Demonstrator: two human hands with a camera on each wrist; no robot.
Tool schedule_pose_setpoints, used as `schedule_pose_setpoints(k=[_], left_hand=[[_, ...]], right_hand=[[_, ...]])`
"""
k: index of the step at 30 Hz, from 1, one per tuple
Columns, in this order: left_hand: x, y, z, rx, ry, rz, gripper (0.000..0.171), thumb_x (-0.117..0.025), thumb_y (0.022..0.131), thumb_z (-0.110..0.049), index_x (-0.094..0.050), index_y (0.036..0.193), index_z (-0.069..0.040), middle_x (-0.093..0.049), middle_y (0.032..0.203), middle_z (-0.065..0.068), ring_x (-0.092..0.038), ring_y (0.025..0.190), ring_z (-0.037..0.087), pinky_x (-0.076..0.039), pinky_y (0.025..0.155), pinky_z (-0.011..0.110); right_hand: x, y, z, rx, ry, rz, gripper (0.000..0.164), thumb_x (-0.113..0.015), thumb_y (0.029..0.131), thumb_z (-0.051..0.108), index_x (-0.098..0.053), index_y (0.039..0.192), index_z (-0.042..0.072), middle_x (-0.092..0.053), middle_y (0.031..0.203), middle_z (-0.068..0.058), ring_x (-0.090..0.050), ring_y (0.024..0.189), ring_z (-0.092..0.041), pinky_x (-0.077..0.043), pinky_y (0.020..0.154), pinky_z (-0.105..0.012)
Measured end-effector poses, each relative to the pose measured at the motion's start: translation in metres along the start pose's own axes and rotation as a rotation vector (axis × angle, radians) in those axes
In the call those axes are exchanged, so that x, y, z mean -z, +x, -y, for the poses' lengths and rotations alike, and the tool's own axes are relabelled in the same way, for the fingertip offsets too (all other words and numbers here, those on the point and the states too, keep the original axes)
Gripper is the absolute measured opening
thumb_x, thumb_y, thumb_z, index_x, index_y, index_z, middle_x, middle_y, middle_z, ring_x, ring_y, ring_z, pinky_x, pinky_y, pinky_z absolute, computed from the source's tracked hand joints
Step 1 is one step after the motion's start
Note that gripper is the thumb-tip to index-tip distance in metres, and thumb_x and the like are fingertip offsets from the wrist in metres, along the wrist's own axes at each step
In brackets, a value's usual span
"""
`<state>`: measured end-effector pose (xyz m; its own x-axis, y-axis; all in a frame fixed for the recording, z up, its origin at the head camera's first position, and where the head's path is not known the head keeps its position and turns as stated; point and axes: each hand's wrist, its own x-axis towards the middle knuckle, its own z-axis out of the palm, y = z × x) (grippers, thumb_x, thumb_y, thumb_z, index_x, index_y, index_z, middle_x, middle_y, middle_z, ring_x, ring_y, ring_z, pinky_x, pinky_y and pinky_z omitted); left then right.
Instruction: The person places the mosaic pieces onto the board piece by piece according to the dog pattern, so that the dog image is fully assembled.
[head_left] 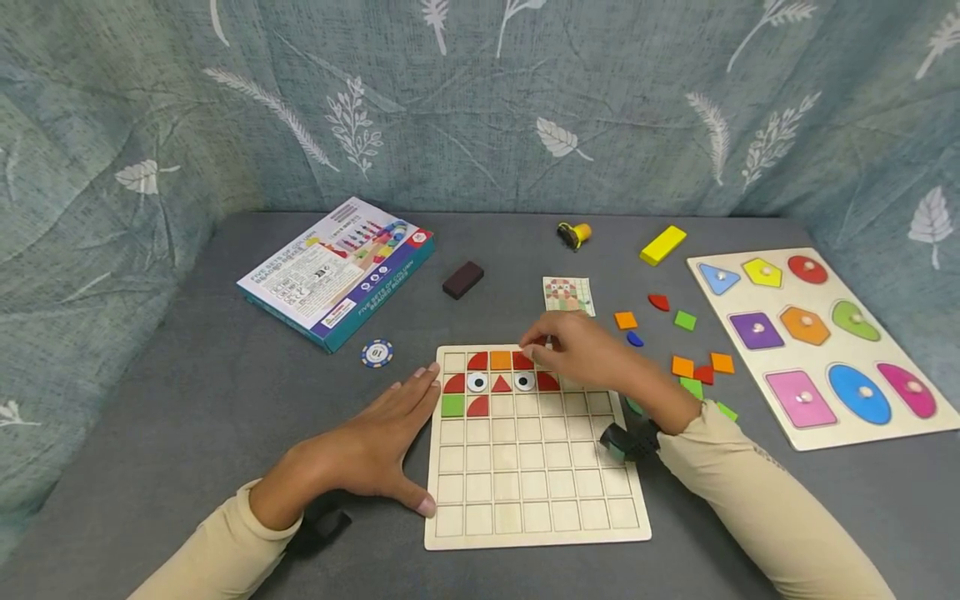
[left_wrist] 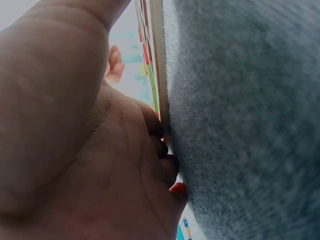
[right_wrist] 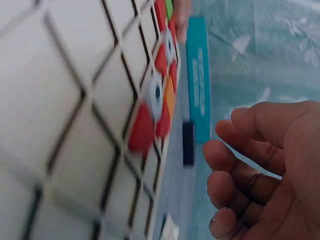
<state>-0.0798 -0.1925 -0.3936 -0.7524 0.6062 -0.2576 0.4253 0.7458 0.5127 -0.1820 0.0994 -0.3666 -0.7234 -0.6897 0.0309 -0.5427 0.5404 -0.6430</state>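
A pale wooden grid board (head_left: 532,483) lies flat in front of me, its upper rows partly filled with red pieces, an orange square (head_left: 500,360), a green square (head_left: 452,406), a red triangle (head_left: 500,384) and two eye discs. My left hand (head_left: 375,442) is spread along the board's left side, fingertips and thumb at the edge. Over the top edge, my right hand (head_left: 577,346) hovers with loosely bent fingers, close beside a red quarter-circle piece (head_left: 522,361). In the right wrist view nothing shows between its fingers (right_wrist: 220,156).
Behind the board lies a small picture card (head_left: 568,296). Loose colored tiles (head_left: 682,367) are scattered to the right, beside a knob puzzle board (head_left: 757,367). A box (head_left: 337,275), a poker chip (head_left: 377,353), a dark block (head_left: 463,280) and a yellow block (head_left: 663,246) lie around.
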Motion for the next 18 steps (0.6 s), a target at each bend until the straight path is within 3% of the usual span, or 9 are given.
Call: schedule_pose_setpoints(k=[3,11,18], left_hand=[[0.0,-0.001,0.0,-0.006,-0.01,-0.006,0.137,-0.079,0.061,-0.069,-0.008,0.154,0.002,0.005,0.162,0.014,0.002,0.147,0.031,-0.005,0.115,0.052],[-0.001,-0.001,0.0,0.004,-0.016,0.001,0.137,-0.08,0.061,-0.068,-0.007,0.155,0.001,0.006,0.162,0.013,0.003,0.147,0.03,-0.004,0.116,0.051],[-0.002,0.002,0.001,0.014,-0.003,0.013,0.139,-0.079,0.06,-0.071,-0.005,0.155,-0.002,0.009,0.162,0.01,0.006,0.147,0.028,-0.002,0.116,0.049]], right_hand=[[0.01,-0.005,-0.01,-0.027,-0.048,-0.059,0.017,-0.062,0.095,0.011,-0.073,0.106,0.002,-0.067,0.094,-0.002,-0.051,0.064,-0.014,-0.044,0.058,-0.031],[0.039,-0.02,-0.038,-0.14,-0.105,-0.172,0.019,-0.06,0.096,0.007,-0.071,0.108,-0.002,-0.066,0.095,-0.009,-0.049,0.066,-0.019,-0.042,0.058,-0.034],[0.054,-0.03,-0.059,-0.198,-0.159,-0.19,0.022,-0.057,0.098,0.005,-0.069,0.113,-0.005,-0.065,0.093,-0.013,-0.052,0.067,-0.021,-0.044,0.059,-0.035]])
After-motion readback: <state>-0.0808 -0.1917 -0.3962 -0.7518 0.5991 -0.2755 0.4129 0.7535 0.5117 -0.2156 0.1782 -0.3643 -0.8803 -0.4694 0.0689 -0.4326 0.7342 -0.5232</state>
